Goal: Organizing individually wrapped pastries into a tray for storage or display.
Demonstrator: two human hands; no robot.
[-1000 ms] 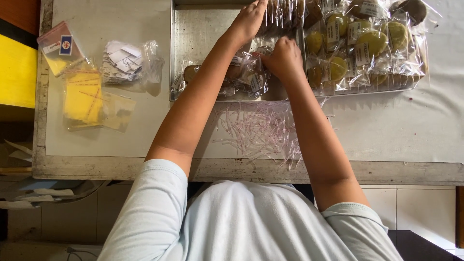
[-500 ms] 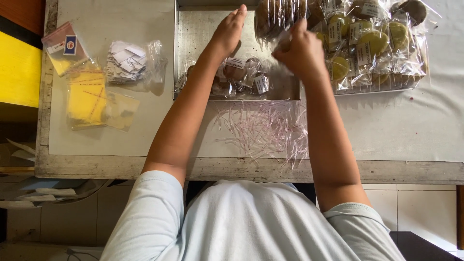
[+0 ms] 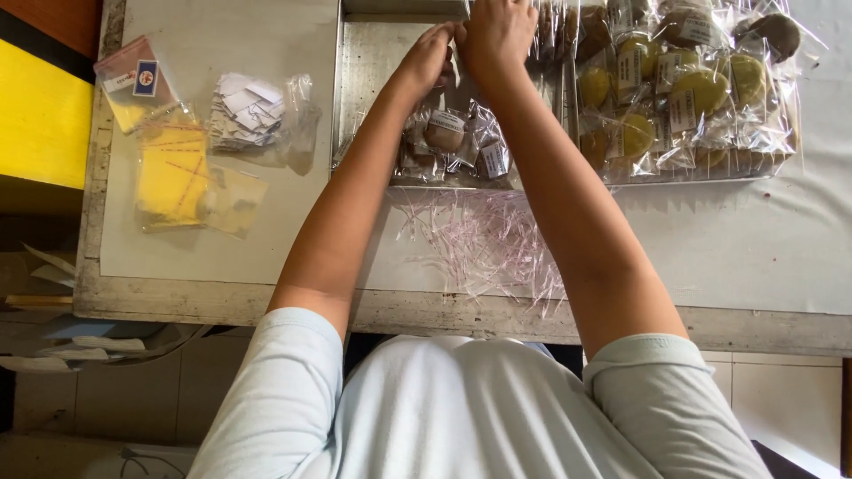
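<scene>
Head view looks straight down my two bare arms to a worn, pale tabletop [image 3: 728, 257] with a chipped front edge. My left hand [image 3: 430, 58] and right hand [image 3: 497, 35] meet at the far edge of the picture, fingers curled close together over something small and crinkly; whether they pinch a clear wrapper or only touch it I cannot tell, since the right hand covers the spot. Just below them sits a dull metal tray [image 3: 364, 80], scratched and grey, holding a few round brown pastries [image 3: 444, 135] sealed in glossy clear wrap with small white labels. Beside it on my right, touching the tray, a wire rack [image 3: 710, 164] carries many more wrapped pastries, yellowish-green and domed, their film puckered and shiny. Between the tray and the table's front edge lies a loose heap of thin clear twist ties [image 3: 484, 244] with faint pink streaks. Well off to my left lie a bag of white paper slips [image 3: 253, 115] and flat plastic bags of yellow sheets [image 3: 173, 173]
</scene>
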